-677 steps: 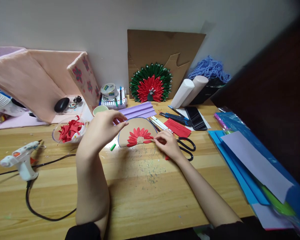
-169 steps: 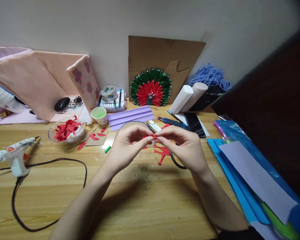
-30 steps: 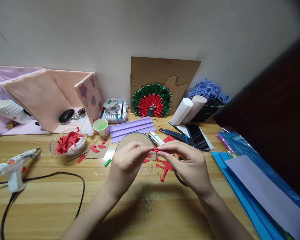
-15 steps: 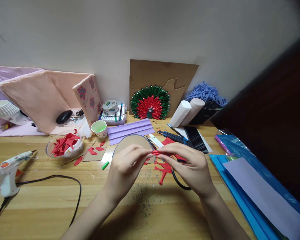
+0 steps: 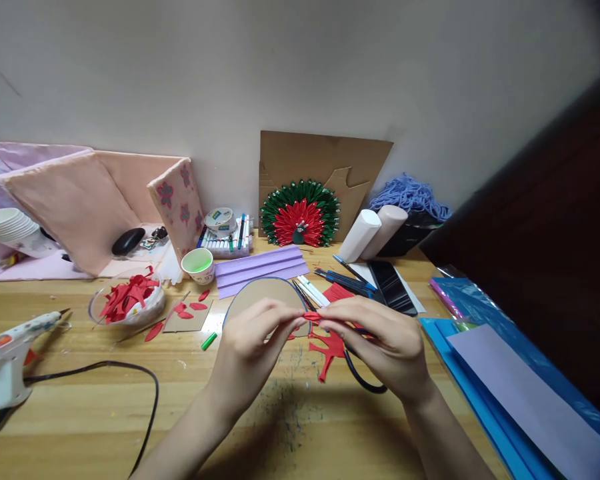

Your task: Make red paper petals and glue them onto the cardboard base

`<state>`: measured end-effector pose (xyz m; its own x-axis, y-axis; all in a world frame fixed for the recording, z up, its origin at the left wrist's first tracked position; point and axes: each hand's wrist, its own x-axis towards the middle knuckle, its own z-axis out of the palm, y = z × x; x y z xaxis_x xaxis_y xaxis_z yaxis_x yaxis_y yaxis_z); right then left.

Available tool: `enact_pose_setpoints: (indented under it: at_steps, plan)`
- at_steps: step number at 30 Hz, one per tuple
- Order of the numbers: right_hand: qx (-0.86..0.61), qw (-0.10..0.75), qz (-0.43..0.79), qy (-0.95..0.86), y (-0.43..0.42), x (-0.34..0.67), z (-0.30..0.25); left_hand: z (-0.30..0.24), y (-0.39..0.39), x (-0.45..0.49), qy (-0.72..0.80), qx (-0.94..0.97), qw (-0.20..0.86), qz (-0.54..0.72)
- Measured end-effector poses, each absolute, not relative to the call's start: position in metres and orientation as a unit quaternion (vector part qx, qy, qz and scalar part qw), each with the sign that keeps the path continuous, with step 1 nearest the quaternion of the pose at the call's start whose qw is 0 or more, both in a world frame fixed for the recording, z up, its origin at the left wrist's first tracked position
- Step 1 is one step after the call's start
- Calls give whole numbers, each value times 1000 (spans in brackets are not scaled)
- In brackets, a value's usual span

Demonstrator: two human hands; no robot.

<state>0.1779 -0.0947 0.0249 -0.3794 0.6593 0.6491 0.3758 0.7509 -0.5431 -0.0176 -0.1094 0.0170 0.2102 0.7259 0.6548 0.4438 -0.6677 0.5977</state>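
Between the fingertips of both hands is a small red paper petal (image 5: 312,317), held above the table. My left hand (image 5: 260,340) pinches its left end, and my right hand (image 5: 380,340) pinches the right end. Under the hands lies a round piece of cardboard (image 5: 260,293) with a blue edge, partly covered. A cut red paper scrap (image 5: 327,350) rests below my right hand, beside black-handled scissors (image 5: 363,380) that are mostly hidden. Several finished-looking red petals (image 5: 198,307) lie on and around a small cardboard square (image 5: 190,323) at left.
A glue gun (image 5: 15,360) stands at left, its cord curving over the table. Behind are a bowl of red scraps (image 5: 127,300), a paper cup (image 5: 198,267), purple folded paper (image 5: 260,270), and a green-and-red peacock craft (image 5: 300,217). Blue sheets (image 5: 460,367) lie at right.
The view has tilted slightly, so the scene sits a little lower. The fingers have parted a bit, and more of the red petal shows between them.
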Motion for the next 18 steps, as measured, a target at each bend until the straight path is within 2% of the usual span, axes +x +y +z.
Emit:
enact_pose_setpoints:
  at_steps: [9,18]
  plan:
    - [-302,451,164,-824,-93,179,23,19,-111,-16,386,764,145,497]
    - [-284,429,112,-850,-90,181,26,18,-112,-15,385,764,164,492]
